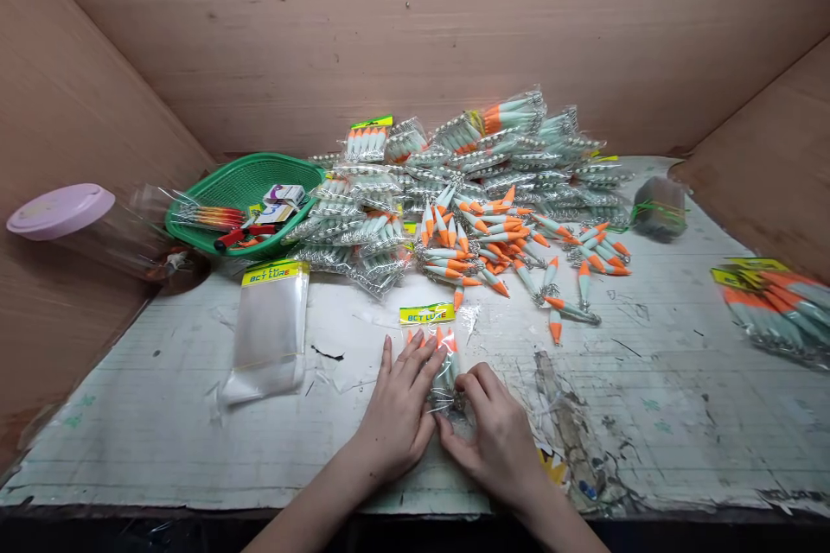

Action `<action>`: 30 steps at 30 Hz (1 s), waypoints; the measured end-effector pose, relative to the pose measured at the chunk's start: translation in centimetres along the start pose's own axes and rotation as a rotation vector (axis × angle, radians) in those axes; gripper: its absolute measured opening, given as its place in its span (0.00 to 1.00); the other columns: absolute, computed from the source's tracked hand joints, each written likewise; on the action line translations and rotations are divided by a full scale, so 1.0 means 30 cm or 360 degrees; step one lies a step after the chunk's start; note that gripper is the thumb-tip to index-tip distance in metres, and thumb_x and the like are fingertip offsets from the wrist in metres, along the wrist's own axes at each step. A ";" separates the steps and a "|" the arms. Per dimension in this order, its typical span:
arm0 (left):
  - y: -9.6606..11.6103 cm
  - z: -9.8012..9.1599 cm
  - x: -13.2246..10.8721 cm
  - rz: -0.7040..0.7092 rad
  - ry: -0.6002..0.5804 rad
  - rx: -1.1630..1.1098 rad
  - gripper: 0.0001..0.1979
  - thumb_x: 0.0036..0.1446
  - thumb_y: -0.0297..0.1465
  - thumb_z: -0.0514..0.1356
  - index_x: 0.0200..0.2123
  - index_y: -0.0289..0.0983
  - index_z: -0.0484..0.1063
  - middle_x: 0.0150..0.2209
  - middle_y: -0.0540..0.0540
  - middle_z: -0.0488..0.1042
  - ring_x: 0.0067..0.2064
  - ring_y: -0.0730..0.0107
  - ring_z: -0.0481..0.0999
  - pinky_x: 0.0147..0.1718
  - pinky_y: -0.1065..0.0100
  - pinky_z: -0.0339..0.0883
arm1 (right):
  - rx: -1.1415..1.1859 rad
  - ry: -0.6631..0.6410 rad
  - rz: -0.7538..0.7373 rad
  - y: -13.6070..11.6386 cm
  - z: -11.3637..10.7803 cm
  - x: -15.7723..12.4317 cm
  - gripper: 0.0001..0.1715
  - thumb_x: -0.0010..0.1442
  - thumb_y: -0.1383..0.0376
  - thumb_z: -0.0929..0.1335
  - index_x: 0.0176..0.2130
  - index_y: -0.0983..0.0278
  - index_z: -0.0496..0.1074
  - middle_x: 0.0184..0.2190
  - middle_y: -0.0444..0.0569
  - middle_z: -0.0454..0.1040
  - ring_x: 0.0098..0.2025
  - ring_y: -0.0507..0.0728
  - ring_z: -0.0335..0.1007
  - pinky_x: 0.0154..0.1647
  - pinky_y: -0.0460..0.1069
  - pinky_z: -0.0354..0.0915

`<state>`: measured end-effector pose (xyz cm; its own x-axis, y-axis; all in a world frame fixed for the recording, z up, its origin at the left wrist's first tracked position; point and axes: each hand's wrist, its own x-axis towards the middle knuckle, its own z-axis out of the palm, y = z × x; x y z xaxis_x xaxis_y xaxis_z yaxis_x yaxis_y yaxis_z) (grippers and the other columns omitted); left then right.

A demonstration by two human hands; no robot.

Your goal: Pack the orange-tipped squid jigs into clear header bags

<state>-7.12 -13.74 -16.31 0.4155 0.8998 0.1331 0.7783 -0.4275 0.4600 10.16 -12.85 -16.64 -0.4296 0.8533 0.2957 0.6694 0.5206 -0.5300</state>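
The left hand (403, 402) lies flat on a lure-filled packet (447, 354) on the table (700, 449), the right hand (496, 432), grip narrow, at its lower edge; filled packets (467, 162) heap behind, with loose lures (509, 235) and empty bags (269, 324) left
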 end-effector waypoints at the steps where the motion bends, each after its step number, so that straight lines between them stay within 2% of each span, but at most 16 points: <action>1: 0.002 0.001 0.001 -0.0014 0.0006 0.0003 0.40 0.47 0.20 0.49 0.65 0.35 0.45 0.65 0.38 0.55 0.68 0.54 0.43 0.62 0.36 0.30 | -0.0018 0.0007 0.0001 -0.001 0.002 -0.001 0.10 0.55 0.64 0.66 0.38 0.64 0.63 0.33 0.49 0.63 0.34 0.58 0.64 0.32 0.51 0.65; 5: 0.010 0.005 0.006 -0.0093 0.0017 0.0003 0.39 0.47 0.20 0.49 0.65 0.37 0.46 0.64 0.39 0.58 0.67 0.53 0.46 0.60 0.34 0.25 | -0.0064 0.0023 0.0014 -0.003 0.007 -0.002 0.10 0.55 0.64 0.65 0.38 0.64 0.63 0.33 0.49 0.63 0.34 0.58 0.64 0.31 0.51 0.64; 9: 0.016 0.012 0.009 -0.0143 0.0025 -0.0043 0.41 0.46 0.19 0.48 0.66 0.37 0.44 0.64 0.39 0.56 0.67 0.53 0.47 0.60 0.34 0.25 | -0.0079 0.0025 0.0033 -0.006 0.008 0.000 0.10 0.53 0.64 0.66 0.38 0.64 0.64 0.33 0.49 0.63 0.33 0.57 0.63 0.31 0.50 0.63; 14: 0.015 0.021 0.010 -0.0150 0.0077 -0.0065 0.39 0.50 0.19 0.47 0.66 0.40 0.42 0.64 0.39 0.56 0.67 0.55 0.48 0.59 0.34 0.21 | -0.0103 0.0013 0.0054 -0.008 0.010 0.004 0.09 0.53 0.63 0.65 0.36 0.64 0.64 0.32 0.48 0.62 0.32 0.56 0.63 0.30 0.49 0.62; 20: 0.021 0.040 0.010 -0.0265 0.0144 -0.0179 0.41 0.50 0.18 0.45 0.66 0.43 0.37 0.66 0.40 0.51 0.68 0.58 0.44 0.59 0.35 0.22 | -0.0126 0.0022 0.0071 -0.013 0.013 0.007 0.08 0.53 0.63 0.65 0.35 0.64 0.64 0.31 0.48 0.62 0.32 0.56 0.62 0.30 0.49 0.61; 26: 0.019 0.044 0.009 -0.0271 0.0151 -0.0204 0.43 0.48 0.18 0.45 0.66 0.43 0.35 0.66 0.41 0.52 0.68 0.58 0.45 0.59 0.36 0.20 | -0.0163 0.0051 0.0074 -0.017 0.019 0.012 0.07 0.54 0.63 0.65 0.34 0.63 0.65 0.30 0.47 0.62 0.31 0.56 0.63 0.29 0.48 0.60; 30: 0.017 0.033 0.005 -0.0256 0.0133 -0.0172 0.42 0.50 0.18 0.45 0.67 0.43 0.34 0.66 0.40 0.51 0.68 0.57 0.43 0.59 0.35 0.21 | -0.0160 0.0087 0.0081 -0.003 0.014 0.012 0.07 0.58 0.61 0.64 0.35 0.63 0.64 0.31 0.47 0.63 0.30 0.55 0.64 0.28 0.47 0.61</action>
<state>-6.20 -13.92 -16.91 0.2459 0.9618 0.1205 0.7745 -0.2697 0.5722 9.70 -12.60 -16.81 -0.3619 0.8775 0.3146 0.7480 0.4748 -0.4638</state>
